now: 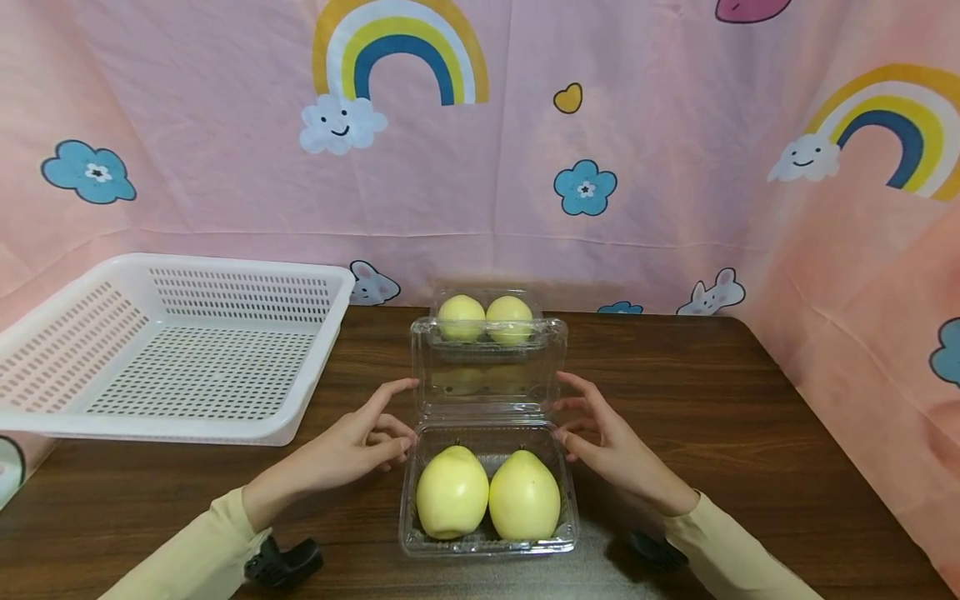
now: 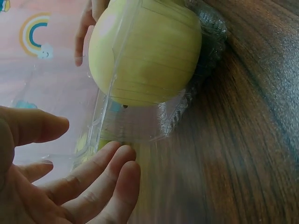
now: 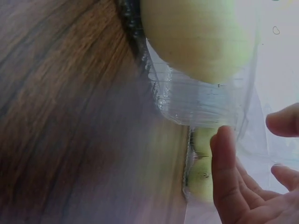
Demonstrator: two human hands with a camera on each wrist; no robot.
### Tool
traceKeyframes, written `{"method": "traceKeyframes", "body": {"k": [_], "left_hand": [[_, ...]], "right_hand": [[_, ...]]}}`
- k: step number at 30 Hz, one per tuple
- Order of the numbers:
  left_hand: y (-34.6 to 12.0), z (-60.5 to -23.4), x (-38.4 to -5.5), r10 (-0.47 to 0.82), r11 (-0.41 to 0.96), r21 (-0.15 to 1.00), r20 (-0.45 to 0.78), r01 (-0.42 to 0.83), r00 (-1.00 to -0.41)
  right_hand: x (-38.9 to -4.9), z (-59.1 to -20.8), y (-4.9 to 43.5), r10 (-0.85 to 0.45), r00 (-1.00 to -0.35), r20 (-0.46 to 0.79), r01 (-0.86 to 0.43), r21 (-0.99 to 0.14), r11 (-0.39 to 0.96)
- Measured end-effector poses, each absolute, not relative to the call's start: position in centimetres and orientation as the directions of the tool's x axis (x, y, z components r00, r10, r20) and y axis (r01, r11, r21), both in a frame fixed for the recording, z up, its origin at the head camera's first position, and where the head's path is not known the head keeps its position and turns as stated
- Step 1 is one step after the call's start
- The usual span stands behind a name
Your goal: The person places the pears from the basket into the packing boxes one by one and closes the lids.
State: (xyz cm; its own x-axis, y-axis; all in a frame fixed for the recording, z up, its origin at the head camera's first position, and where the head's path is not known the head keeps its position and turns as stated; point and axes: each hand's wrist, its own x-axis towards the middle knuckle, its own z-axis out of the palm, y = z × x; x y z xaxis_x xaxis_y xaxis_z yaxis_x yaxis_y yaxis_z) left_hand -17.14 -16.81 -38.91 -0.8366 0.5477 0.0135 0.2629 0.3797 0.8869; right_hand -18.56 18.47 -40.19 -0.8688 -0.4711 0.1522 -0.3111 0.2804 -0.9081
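Observation:
A clear plastic clamshell box point(image 1: 489, 547) stands on the table in front of me, its lid point(image 1: 489, 396) raised at the back. Two pale yellow pears, a left one point(image 1: 452, 493) and a right one point(image 1: 524, 497), lie side by side in its base. My left hand point(image 1: 348, 446) is at the box's left side, its index fingertip by the lid's edge and its thumb near the hinge. Mirroring it on the right is my right hand point(image 1: 618, 454). In both wrist views the thumb is spread from the fingers, with nothing pinched between them.
Behind the raised lid sits a second clear box with two more pears point(image 1: 461, 317). A white perforated plastic basket point(image 1: 315, 379) occupies the table's left side. Pink printed cloth point(image 1: 660, 167) hangs along the back and right of the dark wooden table point(image 1: 720, 433).

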Motion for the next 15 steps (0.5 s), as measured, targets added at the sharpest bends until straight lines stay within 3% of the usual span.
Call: {"method": "traceKeyframes", "body": {"k": [9, 15], "left_hand": [[-17.2, -38.8, -16.9, 0.590, 0.332, 0.916, -0.017, 0.224, -0.807], [-17.5, -38.5, -16.7, 0.602, 0.325, 0.926, -0.046, 0.191, -0.797]], "right_hand": [[-18.2, -39.9, 19.5, -0.559, -0.818, 0.134, -0.363, -0.874, 0.323], [-17.9, -39.7, 19.9, -0.570, -0.817, 0.089, -0.329, -0.883, 0.334]]}}
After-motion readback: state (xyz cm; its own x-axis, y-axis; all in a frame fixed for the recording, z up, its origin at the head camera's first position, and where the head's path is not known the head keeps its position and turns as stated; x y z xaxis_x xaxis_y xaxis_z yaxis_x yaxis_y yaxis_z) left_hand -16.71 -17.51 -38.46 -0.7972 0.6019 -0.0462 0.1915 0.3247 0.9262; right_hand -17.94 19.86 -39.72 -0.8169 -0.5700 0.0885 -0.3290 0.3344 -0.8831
